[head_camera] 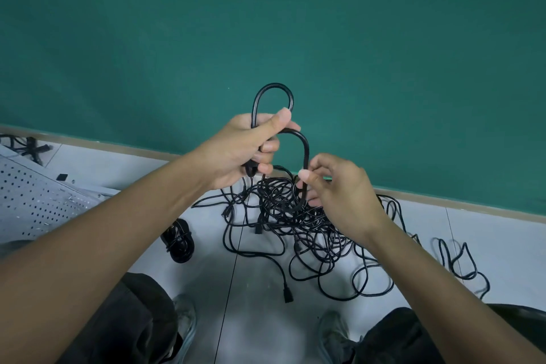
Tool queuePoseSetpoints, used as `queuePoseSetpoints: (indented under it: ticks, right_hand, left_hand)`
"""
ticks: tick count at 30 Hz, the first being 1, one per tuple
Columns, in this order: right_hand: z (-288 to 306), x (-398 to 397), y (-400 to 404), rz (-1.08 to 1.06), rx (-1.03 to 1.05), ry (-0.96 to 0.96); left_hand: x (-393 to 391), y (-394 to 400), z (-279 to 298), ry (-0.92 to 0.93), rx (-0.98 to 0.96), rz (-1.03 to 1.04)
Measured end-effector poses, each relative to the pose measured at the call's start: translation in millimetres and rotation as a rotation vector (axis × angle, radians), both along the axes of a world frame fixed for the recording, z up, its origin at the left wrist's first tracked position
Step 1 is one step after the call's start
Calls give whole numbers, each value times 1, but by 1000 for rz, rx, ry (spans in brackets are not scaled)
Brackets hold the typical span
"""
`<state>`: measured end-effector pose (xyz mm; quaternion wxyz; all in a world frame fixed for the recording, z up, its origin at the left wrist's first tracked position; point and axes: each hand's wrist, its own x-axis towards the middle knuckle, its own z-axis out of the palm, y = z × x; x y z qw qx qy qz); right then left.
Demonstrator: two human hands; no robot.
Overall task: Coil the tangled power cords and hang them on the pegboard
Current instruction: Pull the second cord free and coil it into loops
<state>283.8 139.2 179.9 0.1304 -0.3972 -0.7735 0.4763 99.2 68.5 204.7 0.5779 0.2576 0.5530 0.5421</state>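
My left hand (pixel 245 148) grips a black power cord (pixel 273 91) folded into loops; one loop stands above the fist and a second arcs to the right. My right hand (pixel 336 186) pinches that second loop's descending strand between thumb and fingers. Below both hands a tangled pile of black cords (pixel 298 224) sprawls over the white floor. A coiled bundle of cord (pixel 178 241) lies on the floor to the left. The white pegboard (pixel 32 201) lies at the far left, flat or leaning.
A green wall (pixel 266 23) with a beige baseboard rises right behind the pile. Loose cord loops (pixel 455 260) trail off to the right. A plug end (pixel 288 294) lies near my shoes (pixel 184 322). Chair legs (pixel 32 148) show at upper left.
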Motion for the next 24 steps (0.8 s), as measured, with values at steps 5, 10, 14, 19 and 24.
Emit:
queuePoseSetpoints:
  ticks: [5, 10, 14, 19, 24]
  right_hand:
    - [15, -8, -4, -120, -180, 208]
    - [27, -15, -4, -155, -343, 324]
    - [31, -18, -3, -219, -416, 391]
    - [30, -17, -1, -314, -378, 358]
    - [24, -13, 4, -365, -227, 291]
  left_hand:
    - [4, 0, -5, 129, -3, 33]
    - [20, 0, -10, 178, -85, 96]
    - [29, 1, -14, 140, -102, 60]
    - [29, -1, -11, 186, -98, -71]
    - [26, -4, -7, 315, -143, -279]
